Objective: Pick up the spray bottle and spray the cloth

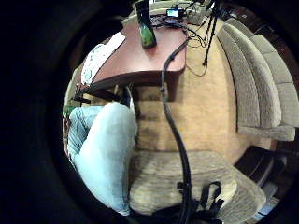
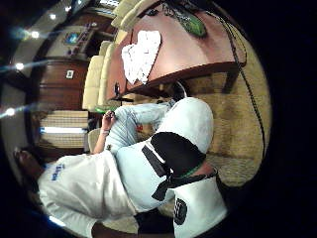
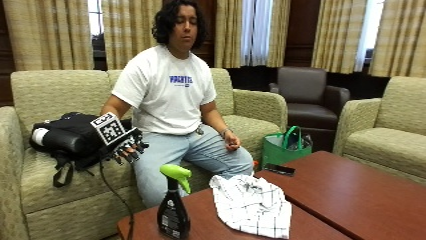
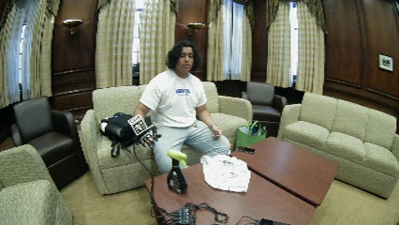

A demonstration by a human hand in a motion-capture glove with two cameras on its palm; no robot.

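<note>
We see a person seated on a sofa (image 3: 40,165) with the gloved right hand (image 3: 126,147) raised beside their right knee, held in the air over the seat cushion. Its fingers (image 3: 131,153) hang loosely curled and hold nothing. The bare left hand (image 3: 231,142) rests on the left thigh, well apart from the table's things.

The spray bottle (image 3: 174,205), dark with a green trigger head, stands upright on the wooden table (image 3: 333,200), in front of and below the right hand and apart from it. Just beyond the bottle, on the side away from the right hand, the white checked cloth (image 3: 253,205) lies crumpled on the same table, close to the bottle; we cannot tell whether they touch.

Behind the right hand a black bag (image 3: 66,137) lies on the sofa. A green bag (image 3: 285,147) stands on the floor past the left hand.
</note>
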